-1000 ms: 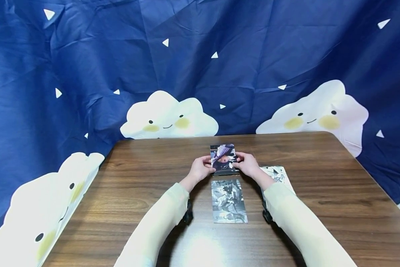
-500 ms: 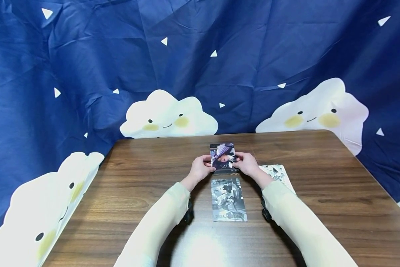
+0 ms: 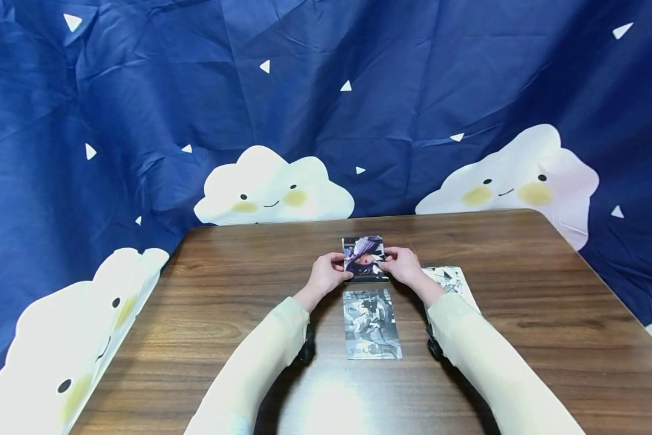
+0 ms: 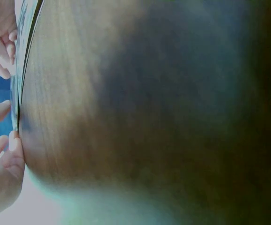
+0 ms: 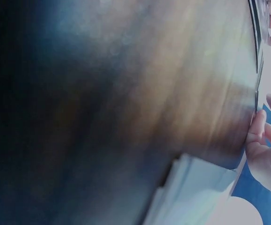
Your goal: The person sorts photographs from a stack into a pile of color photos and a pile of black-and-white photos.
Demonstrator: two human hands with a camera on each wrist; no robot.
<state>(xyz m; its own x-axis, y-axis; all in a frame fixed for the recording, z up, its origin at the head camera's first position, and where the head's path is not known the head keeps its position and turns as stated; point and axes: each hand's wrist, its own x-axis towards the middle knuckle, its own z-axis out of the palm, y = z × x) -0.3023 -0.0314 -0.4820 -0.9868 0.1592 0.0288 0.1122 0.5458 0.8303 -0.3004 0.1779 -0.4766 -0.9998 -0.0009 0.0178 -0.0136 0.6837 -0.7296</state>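
Note:
A colour picture card (image 3: 364,257) with a purple striped shape lies near the far middle of the table in the head view. My left hand (image 3: 326,274) holds its left edge, the thumb at the lower left corner. On the opposite edge, my right hand (image 3: 404,266) holds it with thumb and fingers. Just nearer to me, a black-and-white picture card (image 3: 371,324) lies flat. Both wrist views show the cards edge-on at the side, the left hand (image 4: 6,176) and right hand (image 5: 268,157) at their edges.
A stack of white printed cards (image 3: 452,283) lies right of the hands, partly under the right forearm; the right wrist view shows the stack's edge (image 5: 191,187). The brown wooden table (image 3: 238,272) ends before a blue cloth (image 3: 304,109) with clouds.
The hands stay at the colour card with almost no movement. The whole head view shifts slightly.

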